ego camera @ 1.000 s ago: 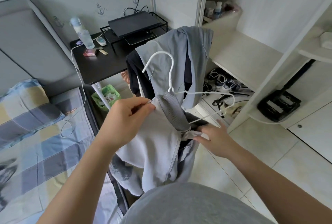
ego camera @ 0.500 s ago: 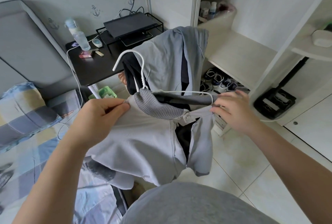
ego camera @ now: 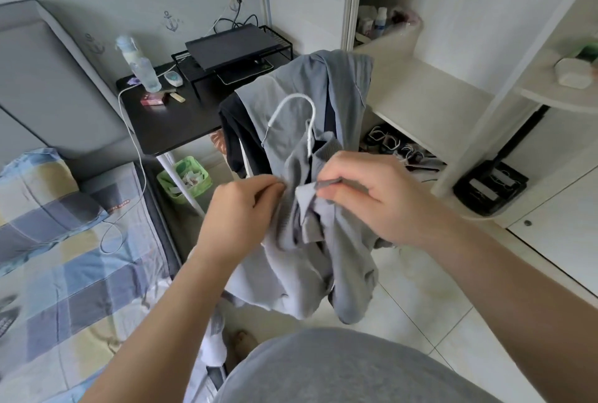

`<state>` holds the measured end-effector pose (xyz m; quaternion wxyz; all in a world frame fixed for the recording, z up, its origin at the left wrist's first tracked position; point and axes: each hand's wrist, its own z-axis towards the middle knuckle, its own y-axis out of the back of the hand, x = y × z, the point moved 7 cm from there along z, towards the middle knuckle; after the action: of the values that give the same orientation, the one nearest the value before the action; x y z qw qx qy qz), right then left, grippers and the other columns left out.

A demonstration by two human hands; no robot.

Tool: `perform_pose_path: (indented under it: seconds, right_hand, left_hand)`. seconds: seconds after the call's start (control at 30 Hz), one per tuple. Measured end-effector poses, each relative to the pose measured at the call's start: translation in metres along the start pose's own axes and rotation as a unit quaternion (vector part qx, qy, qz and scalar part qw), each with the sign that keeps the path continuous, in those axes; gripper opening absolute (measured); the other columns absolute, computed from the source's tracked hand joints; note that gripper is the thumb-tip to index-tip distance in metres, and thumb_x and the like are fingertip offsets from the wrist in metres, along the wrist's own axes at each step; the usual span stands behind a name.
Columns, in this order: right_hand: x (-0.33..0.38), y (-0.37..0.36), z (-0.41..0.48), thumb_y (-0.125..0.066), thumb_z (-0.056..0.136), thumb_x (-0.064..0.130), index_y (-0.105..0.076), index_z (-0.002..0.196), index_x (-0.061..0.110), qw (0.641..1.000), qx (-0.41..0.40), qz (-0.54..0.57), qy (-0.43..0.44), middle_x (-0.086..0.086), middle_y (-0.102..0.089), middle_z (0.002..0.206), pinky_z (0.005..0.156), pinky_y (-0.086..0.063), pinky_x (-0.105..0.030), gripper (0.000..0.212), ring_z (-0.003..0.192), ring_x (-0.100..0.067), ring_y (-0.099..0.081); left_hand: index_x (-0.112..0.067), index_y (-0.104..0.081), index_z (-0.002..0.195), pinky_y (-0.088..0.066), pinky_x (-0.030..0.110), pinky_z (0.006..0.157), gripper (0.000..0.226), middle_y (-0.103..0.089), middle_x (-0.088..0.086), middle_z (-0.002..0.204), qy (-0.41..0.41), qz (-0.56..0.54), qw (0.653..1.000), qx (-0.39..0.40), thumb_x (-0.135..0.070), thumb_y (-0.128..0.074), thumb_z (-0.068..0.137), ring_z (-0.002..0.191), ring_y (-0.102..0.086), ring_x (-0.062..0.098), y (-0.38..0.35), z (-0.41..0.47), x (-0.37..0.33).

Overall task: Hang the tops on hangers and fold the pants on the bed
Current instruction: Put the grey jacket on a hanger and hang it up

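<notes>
At frame centre, left hand [ego camera: 241,208] and right hand [ego camera: 372,198] pinch the grey top [ego camera: 310,260] by its collar, fingers curled, apparently settling it on the white hanger [ego camera: 296,111].

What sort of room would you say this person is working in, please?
Most likely a bedroom: a bed with a checked cover on the left, an open wardrobe with shelves and shoes on the right, and a small black bedside table between them.
</notes>
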<state>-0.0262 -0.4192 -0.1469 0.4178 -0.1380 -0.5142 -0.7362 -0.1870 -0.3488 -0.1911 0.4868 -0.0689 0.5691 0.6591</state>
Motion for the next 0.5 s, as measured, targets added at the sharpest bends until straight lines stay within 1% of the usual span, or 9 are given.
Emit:
perform_pose_path:
  seconds: [0.07, 0.13, 0.17, 0.2, 0.27, 0.3, 0.37, 0.43, 0.5]
  right_hand:
    - [0.0, -0.003, -0.003, -0.06, 0.096, 0.025, -0.067, 0.083, 0.011, 1.0, 0.015, 0.004, 0.015, 0.001, -0.069, 0.091, 0.088, -0.045, -0.047, 0.02, 0.09, -0.018, -0.062]
    - [-0.007, 0.005, -0.009, -0.063, 0.093, 0.027, -0.071, 0.088, 0.013, 0.999, -0.023, -0.019, 0.027, 0.001, -0.066, 0.118, 0.101, -0.039, -0.053, 0.017, 0.112, -0.012, -0.059]
    - [-0.009, 0.014, -0.011, -0.065, 0.091, 0.028, -0.072, 0.095, 0.012, 0.996, -0.067, -0.053, 0.035, -0.002, -0.06, 0.13, 0.106, -0.037, -0.052, 0.018, 0.123, -0.015, -0.054]
    - [-0.012, 0.023, -0.014, -0.066, 0.09, 0.029, -0.07, 0.106, 0.011, 0.988, -0.112, -0.097, 0.035, -0.006, -0.053, 0.138, 0.111, -0.033, -0.048, 0.024, 0.131, -0.018, -0.048]
    - [-0.024, 0.039, -0.017, -0.065, 0.088, 0.033, -0.06, 0.128, 0.012, 0.973, -0.154, -0.169, -0.002, -0.001, -0.043, 0.146, 0.115, -0.026, -0.039, 0.045, 0.137, -0.017, -0.04]
    - [-0.031, 0.043, -0.016, -0.063, 0.09, 0.036, -0.055, 0.134, 0.015, 0.97, -0.146, -0.191, -0.031, 0.003, -0.044, 0.145, 0.114, -0.025, -0.036, 0.049, 0.136, -0.017, -0.042]
    - [-0.047, 0.047, -0.013, -0.058, 0.094, 0.037, -0.053, 0.134, 0.022, 0.972, -0.099, -0.196, -0.082, 0.006, -0.057, 0.133, 0.105, -0.036, -0.035, 0.043, 0.121, -0.018, -0.056]
    - [-0.054, 0.045, -0.013, -0.056, 0.097, 0.037, -0.055, 0.127, 0.026, 0.977, -0.058, -0.169, -0.118, 0.015, -0.066, 0.103, 0.084, -0.048, -0.037, 0.032, 0.091, -0.008, -0.063]
    - [-0.046, 0.036, -0.013, -0.056, 0.096, 0.043, -0.053, 0.117, 0.028, 0.979, -0.039, -0.171, -0.109, 0.021, -0.06, 0.073, 0.061, -0.042, -0.03, 0.027, 0.063, 0.0, -0.054]
  left_hand:
    - [-0.012, -0.07, 0.076, -0.04, 0.033, 0.053, 0.025, -0.058, -0.002, 0.057, -0.001, -0.054, 0.998, -0.021, -0.014, -0.06, 0.098, 0.052, -0.047, 0.011, 0.014, 0.001, -0.002]
    - [-0.004, -0.064, 0.071, -0.033, 0.037, 0.054, 0.029, -0.047, 0.012, 0.057, 0.009, -0.1, 0.994, -0.033, -0.011, -0.06, 0.099, 0.056, -0.037, 0.009, 0.026, 0.0, -0.001]
    - [0.002, -0.06, 0.07, -0.03, 0.037, 0.054, 0.031, -0.043, 0.017, 0.06, 0.014, -0.121, 0.992, -0.04, -0.01, -0.059, 0.099, 0.059, -0.035, 0.01, 0.031, 0.0, 0.001]
    - [0.004, -0.057, 0.069, -0.028, 0.034, 0.053, 0.033, -0.04, 0.017, 0.06, 0.017, -0.139, 0.989, -0.048, -0.009, -0.059, 0.099, 0.061, -0.034, 0.009, 0.035, 0.0, 0.002]
    - [0.001, -0.059, 0.069, -0.028, 0.023, 0.052, 0.031, -0.039, 0.01, 0.059, 0.017, -0.153, 0.986, -0.064, -0.009, -0.061, 0.098, 0.06, -0.034, 0.006, 0.044, 0.0, 0.004]
    - [0.002, -0.061, 0.07, -0.03, 0.021, 0.053, 0.029, -0.043, 0.012, 0.06, 0.014, -0.153, 0.986, -0.066, -0.009, -0.061, 0.098, 0.06, -0.036, 0.006, 0.047, 0.001, 0.004]
    - [0.009, -0.06, 0.072, -0.031, 0.029, 0.055, 0.031, -0.044, 0.026, 0.065, -0.005, -0.149, 0.988, -0.045, -0.008, -0.061, 0.098, 0.063, -0.037, 0.009, 0.047, 0.004, -0.001]
    - [0.008, -0.052, 0.065, -0.027, 0.033, 0.055, 0.038, -0.037, 0.024, 0.063, -0.029, -0.145, 0.989, -0.007, -0.008, -0.059, 0.099, 0.061, -0.032, 0.011, 0.043, 0.007, -0.01]
    - [0.0, -0.04, 0.061, -0.023, 0.028, 0.053, 0.044, -0.028, 0.012, 0.061, -0.064, -0.135, 0.988, 0.03, -0.009, -0.057, 0.101, 0.058, -0.026, 0.013, 0.035, 0.011, -0.02]
